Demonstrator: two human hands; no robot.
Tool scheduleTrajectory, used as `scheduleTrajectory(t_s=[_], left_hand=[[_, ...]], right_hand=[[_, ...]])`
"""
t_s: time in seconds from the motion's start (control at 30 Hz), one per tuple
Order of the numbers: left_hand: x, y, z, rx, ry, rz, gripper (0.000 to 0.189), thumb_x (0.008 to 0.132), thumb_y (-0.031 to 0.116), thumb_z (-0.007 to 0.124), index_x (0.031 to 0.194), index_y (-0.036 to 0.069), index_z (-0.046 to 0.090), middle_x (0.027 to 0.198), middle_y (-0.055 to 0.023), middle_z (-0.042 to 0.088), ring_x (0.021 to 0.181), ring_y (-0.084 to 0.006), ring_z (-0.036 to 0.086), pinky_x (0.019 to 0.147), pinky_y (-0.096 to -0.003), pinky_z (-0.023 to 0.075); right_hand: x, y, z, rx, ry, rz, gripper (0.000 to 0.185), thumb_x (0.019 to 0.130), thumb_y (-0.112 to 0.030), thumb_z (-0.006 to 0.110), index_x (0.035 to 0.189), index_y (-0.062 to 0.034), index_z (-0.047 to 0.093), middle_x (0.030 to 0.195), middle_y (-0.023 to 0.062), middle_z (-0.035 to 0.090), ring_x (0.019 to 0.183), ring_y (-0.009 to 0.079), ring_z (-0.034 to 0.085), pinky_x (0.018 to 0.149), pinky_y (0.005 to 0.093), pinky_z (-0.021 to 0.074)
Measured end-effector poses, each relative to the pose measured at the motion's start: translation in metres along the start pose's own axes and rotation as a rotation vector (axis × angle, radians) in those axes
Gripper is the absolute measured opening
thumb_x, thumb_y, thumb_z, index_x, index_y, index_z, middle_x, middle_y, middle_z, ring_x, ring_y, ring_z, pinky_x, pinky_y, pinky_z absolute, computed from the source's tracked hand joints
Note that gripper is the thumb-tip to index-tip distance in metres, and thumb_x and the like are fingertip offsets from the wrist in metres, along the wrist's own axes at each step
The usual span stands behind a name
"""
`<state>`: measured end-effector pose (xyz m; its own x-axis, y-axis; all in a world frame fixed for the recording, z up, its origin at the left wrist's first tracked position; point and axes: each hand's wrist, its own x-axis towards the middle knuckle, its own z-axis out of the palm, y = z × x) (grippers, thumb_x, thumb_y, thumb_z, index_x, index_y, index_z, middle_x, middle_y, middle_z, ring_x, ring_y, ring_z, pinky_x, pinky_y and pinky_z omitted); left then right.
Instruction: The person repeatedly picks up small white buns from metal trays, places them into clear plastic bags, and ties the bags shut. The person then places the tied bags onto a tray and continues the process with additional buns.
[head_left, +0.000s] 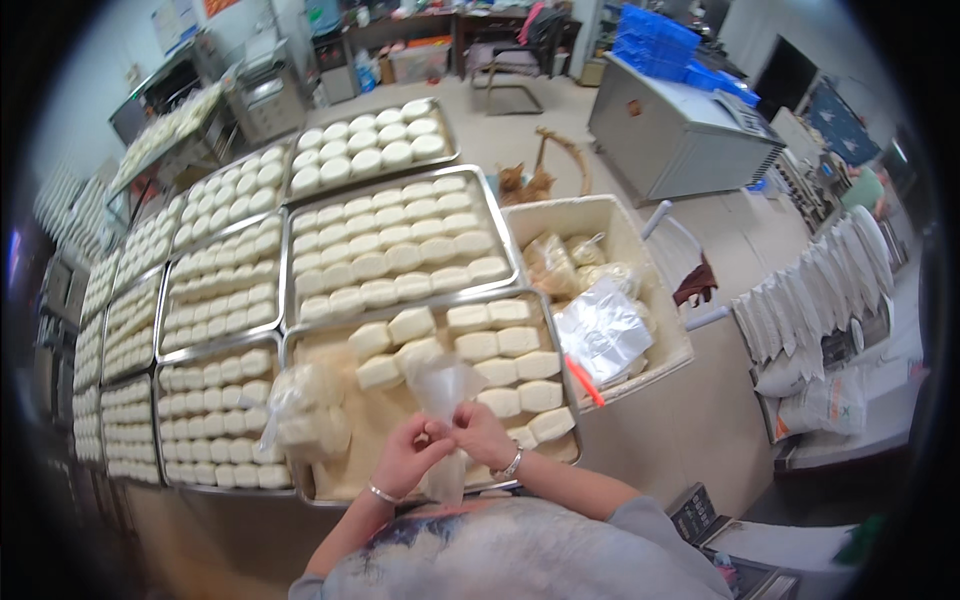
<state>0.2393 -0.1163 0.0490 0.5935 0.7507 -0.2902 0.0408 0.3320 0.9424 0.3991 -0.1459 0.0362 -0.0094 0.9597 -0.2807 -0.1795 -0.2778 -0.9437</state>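
My left hand and my right hand meet over the nearest metal tray, pinching a clear plastic bag between their fingertips. Its upper part spreads toward the pale steamed buns and its lower part hangs toward my shirt. Whether the bag holds anything cannot be told. Left of my hands, a filled, knotted plastic bag of buns rests on the tray's brown liner. More buns stand in short rows on the tray's right side. Each wrist wears a bracelet.
Metal trays of buns adjoin the near tray at the left and beyond. A white foam box with bagged goods and a silvery sheet stands at the right, a red strip beside it. White cloths hang farther right, near a distant person.
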Motion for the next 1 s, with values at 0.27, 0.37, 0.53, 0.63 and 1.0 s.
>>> scheduleTrajectory(t_s=[0.27, 0.37, 0.53, 0.63, 1.0], left_hand=[[0.003, 0.019, -0.044, -0.960, 0.110, 0.019, 0.016, 0.102, 0.016, 0.046, 0.088, 0.011, 0.053, 0.077, 0.0021, 0.056, 0.072, -0.0095, 0.055, 0.073, -0.0263, 0.0493], [0.000, 0.029, -0.060, -1.250, 0.017, 0.094, 0.017, 0.103, 0.020, 0.044, 0.090, 0.013, 0.053, 0.072, 0.0040, 0.051, 0.063, -0.0070, 0.049, 0.062, -0.0240, 0.0446], [-0.008, 0.056, -0.058, -0.978, -0.002, 0.218, 0.015, 0.103, 0.020, 0.045, 0.091, 0.012, 0.051, 0.067, 0.0050, 0.047, 0.052, -0.0049, 0.041, 0.046, -0.0191, 0.0330], [-0.012, 0.072, -0.029, -0.510, 0.086, 0.222, 0.011, 0.101, 0.017, 0.048, 0.092, 0.011, 0.049, 0.068, 0.0037, 0.049, 0.053, -0.0040, 0.041, 0.045, -0.0177, 0.0313], [0.010, 0.048, -0.055, 0.893, 0.317, 0.050, 0.012, 0.085, -0.003, 0.058, 0.096, 0.002, 0.058, 0.076, -0.0007, 0.055, 0.065, -0.0092, 0.050, 0.060, -0.0238, 0.0403]], right_hand=[[0.007, 0.015, -0.099, -0.615, 0.182, -0.174, 0.043, 0.087, -0.035, 0.067, 0.060, -0.0047, 0.052, 0.054, 0.0092, 0.053, 0.055, 0.0204, 0.056, 0.055, 0.0363, 0.0450], [0.012, 0.027, -0.138, -0.795, 0.348, -0.108, 0.038, 0.084, -0.038, 0.064, 0.065, -0.0063, 0.056, 0.062, 0.0139, 0.058, 0.059, 0.0333, 0.056, 0.058, 0.0439, 0.0450], [0.008, 0.009, -0.128, -0.857, 0.307, -0.395, 0.036, 0.080, -0.032, 0.071, 0.106, -0.0098, 0.058, 0.103, 0.0158, 0.059, 0.095, 0.0305, 0.058, 0.085, 0.0395, 0.0459], [-0.008, -0.024, -0.087, -0.722, 0.033, -0.627, 0.078, 0.074, -0.023, 0.076, 0.143, -0.0130, 0.039, 0.140, 0.0178, 0.041, 0.126, 0.0326, 0.044, 0.109, 0.0380, 0.0341], [0.011, -0.046, -0.056, -0.341, 0.113, -0.507, 0.017, 0.073, 0.001, 0.051, 0.087, -0.0018, 0.058, 0.078, 0.0176, 0.059, 0.079, 0.0333, 0.060, 0.070, 0.0389, 0.0474]])
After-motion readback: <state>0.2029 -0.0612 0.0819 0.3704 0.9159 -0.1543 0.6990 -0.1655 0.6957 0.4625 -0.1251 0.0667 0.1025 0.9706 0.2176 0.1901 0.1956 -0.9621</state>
